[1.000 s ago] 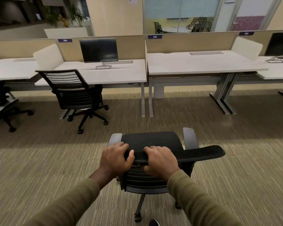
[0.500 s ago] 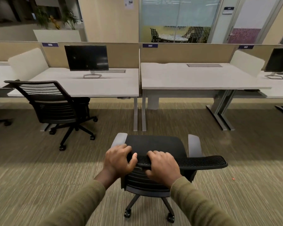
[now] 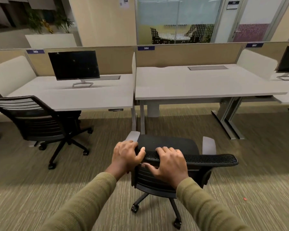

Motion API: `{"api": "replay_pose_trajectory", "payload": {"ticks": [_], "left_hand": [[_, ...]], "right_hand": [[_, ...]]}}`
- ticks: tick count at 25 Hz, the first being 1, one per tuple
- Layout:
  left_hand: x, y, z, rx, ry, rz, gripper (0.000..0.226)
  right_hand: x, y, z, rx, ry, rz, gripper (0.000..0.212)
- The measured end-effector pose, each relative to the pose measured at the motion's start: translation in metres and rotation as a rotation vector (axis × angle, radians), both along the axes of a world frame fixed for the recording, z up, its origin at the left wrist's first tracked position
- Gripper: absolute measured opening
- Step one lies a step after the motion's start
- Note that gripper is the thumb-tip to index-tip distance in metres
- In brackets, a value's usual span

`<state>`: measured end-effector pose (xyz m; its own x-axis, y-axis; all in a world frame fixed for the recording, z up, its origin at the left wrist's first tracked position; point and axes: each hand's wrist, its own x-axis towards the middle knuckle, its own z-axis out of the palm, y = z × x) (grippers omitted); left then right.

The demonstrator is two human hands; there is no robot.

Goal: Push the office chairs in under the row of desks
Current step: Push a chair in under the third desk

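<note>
While the mesh chair point(image 3: 172, 147) is held by its top rail, the left hand point(image 3: 125, 155) and right hand point(image 3: 169, 162) are both curled closed over it. It stands on the carpet, short of the bare counter point(image 3: 198, 85). Rolling toward the kneehole seems the step in hand; a straight push between the counter legs is called for. A second chair point(image 3: 38, 120) is left untucked.

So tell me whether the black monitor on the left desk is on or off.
Off, it seems: the black monitor shows a dark blank screen, standing upright on the white left desk.
</note>
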<state>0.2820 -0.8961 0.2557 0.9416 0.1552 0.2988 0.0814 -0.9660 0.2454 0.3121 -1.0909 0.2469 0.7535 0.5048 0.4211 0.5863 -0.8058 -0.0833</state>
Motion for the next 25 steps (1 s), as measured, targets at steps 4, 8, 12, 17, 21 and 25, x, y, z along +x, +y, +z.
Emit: {"api": "replay_pose_trajectory", "payload": {"ticks": [4, 8, 12, 17, 21, 25], "left_hand": [[0.069, -0.024, 0.006, -0.023, -0.015, 0.013, 0.051], [0.140, -0.052, 0.005, -0.012, 0.049, 0.045, 0.055], [0.206, -0.078, 0.006, 0.002, 0.113, 0.033, 0.049], [0.289, -0.096, 0.006, 0.017, 0.144, -0.034, 0.047], [0.352, -0.098, 0.008, 0.018, 0.135, -0.107, 0.047], [0.411, -0.094, 0.003, 0.054, 0.147, -0.148, 0.051]], "right_hand": [[0.076, -0.020, 0.006, 0.020, 0.001, 0.038, 0.077], [0.157, -0.049, 0.003, 0.021, -0.015, 0.062, 0.075], [0.233, -0.075, 0.001, -0.005, -0.014, 0.052, 0.073], [0.335, -0.099, 0.009, -0.046, 0.015, 0.058, 0.075], [0.407, -0.106, 0.012, -0.056, 0.013, 0.017, 0.073], [0.469, -0.102, 0.008, -0.027, 0.018, -0.016, 0.074]]}}
